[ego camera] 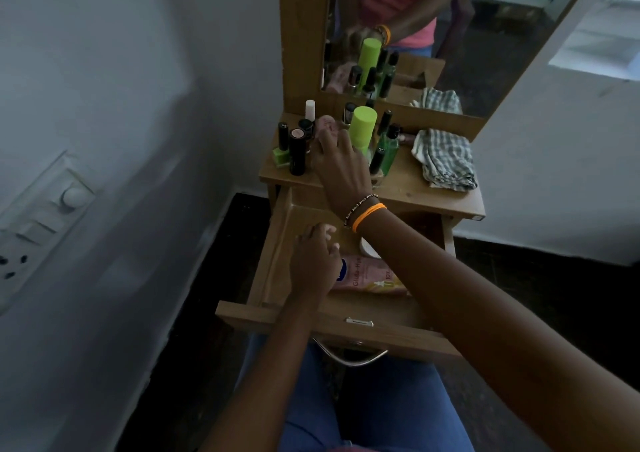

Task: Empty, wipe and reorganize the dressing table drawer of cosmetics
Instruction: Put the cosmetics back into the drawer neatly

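Observation:
The wooden drawer [277, 244] is pulled out below the dressing table top [408, 181]. Inside it lie a pink "Gluta-Hya" box [367, 275], a white jar [367, 248] and a blue-capped item [343, 269]. My left hand [313, 261] is down in the drawer with its fingers loosely curled over the blue-capped item and nothing visibly held. My right hand [341, 164] reaches across to the table top, fingers around a pink bottle [327, 123] among the standing cosmetics. A tall bottle with a lime-green cap [362, 126] stands just right of that hand.
Black lipstick tubes [297, 154], a green nail polish [280, 154] and a white-capped bottle [310, 109] crowd the top's left side. A checked cloth [445, 157] lies at its right. The mirror [450, 36] rises behind. A switchboard [41, 216] is on the left wall.

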